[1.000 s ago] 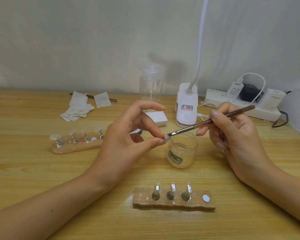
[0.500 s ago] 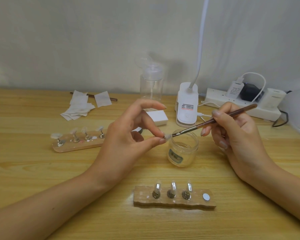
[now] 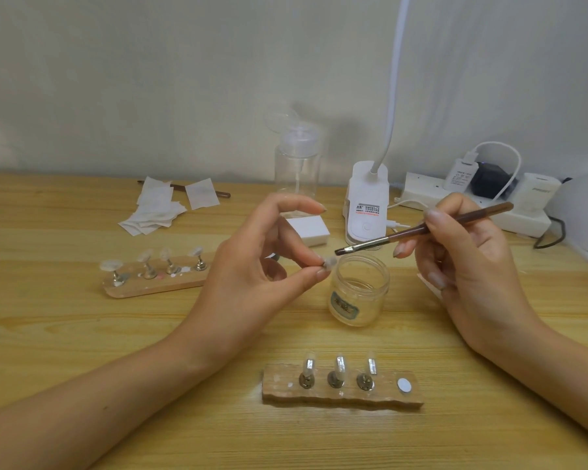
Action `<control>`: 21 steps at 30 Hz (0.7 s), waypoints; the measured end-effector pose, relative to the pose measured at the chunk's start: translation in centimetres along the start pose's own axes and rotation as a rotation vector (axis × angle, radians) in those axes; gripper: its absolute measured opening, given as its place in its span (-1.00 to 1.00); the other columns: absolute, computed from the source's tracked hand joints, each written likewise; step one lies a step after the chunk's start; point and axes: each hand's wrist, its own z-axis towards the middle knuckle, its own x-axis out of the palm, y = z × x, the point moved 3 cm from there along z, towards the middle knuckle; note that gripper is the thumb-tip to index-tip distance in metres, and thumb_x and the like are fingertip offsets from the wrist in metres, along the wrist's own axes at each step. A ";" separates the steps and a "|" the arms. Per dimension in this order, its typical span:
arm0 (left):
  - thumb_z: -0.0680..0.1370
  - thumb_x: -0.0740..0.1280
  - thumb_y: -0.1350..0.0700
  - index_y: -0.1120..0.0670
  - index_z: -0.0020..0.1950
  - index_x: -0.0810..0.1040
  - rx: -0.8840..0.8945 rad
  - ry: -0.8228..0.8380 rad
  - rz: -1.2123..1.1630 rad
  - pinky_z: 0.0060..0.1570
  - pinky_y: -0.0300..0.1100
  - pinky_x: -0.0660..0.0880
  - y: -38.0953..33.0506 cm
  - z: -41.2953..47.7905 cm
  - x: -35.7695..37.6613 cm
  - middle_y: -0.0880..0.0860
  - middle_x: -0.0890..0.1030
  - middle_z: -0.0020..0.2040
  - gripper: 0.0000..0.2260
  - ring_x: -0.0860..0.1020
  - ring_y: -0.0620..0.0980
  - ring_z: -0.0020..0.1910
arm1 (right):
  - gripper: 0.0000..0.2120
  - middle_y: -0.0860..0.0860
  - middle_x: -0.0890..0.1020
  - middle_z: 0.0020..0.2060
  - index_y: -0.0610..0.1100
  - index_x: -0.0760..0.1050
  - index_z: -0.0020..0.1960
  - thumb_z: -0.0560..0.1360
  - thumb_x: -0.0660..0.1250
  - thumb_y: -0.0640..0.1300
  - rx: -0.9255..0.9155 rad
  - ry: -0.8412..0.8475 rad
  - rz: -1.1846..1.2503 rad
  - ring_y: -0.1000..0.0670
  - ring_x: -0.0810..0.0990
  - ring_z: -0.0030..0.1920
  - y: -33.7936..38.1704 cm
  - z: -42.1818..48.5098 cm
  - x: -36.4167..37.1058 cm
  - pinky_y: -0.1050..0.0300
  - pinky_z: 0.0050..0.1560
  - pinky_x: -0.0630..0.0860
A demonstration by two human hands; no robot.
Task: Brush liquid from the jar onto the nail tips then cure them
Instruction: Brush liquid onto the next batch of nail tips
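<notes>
My left hand [image 3: 262,266] pinches a small clear nail tip on its holder [image 3: 329,263] between thumb and forefinger, just left of the open glass jar [image 3: 358,293]. My right hand [image 3: 462,266] grips a brown-handled flat brush [image 3: 421,230]; its bristles hover above the jar's rim, a little apart from the tip. A wooden stand [image 3: 342,390] near me carries three tips on metal holders and one bare magnet at its right end. A second wooden stand [image 3: 153,281] at the left carries several tips.
A white clip lamp [image 3: 367,205] stands behind the jar, beside a clear pump bottle [image 3: 296,164] and a white block [image 3: 309,230]. A power strip with chargers [image 3: 472,195] lies at the back right. Paper wipes [image 3: 160,208] and another brush lie at the back left.
The brush has lifted off the nail tip and drawn back to the right, above the jar. My left hand has held the tip almost still.
</notes>
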 end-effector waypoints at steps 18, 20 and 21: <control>0.46 0.52 0.32 -0.08 0.23 0.51 -0.044 -0.035 -0.027 -0.26 0.03 0.50 0.3 0.1 -0.1 -0.05 0.62 -0.24 -0.54 0.66 -0.05 -0.14 | -0.82 -0.11 0.67 -0.34 -0.07 0.39 -0.19 0.53 0.29 -0.03 -0.002 0.018 -0.044 0.07 0.40 -0.54 0.1 -0.4 0.4 0.33 -0.54 0.25; 0.46 0.51 0.31 -0.09 0.23 0.51 -0.046 -0.038 -0.034 -0.26 0.04 0.49 0.4 0.1 -0.1 -0.07 0.61 -0.25 -0.54 0.66 -0.06 -0.15 | -0.81 -0.11 0.65 -0.37 -0.05 0.40 -0.21 0.53 0.31 -0.02 -0.003 -0.031 -0.043 0.09 0.38 -0.53 0.1 -0.4 0.1 0.35 -0.53 0.26; 0.47 0.51 0.31 -0.09 0.23 0.51 -0.047 -0.040 -0.036 -0.26 0.04 0.50 0.4 0.1 -0.1 -0.08 0.61 -0.25 -0.54 0.66 -0.06 -0.15 | -0.81 -0.10 0.64 -0.38 -0.03 0.41 -0.22 0.54 0.32 -0.02 -0.011 -0.044 -0.041 0.09 0.38 -0.52 0.2 -0.3 0.0 0.33 -0.53 0.24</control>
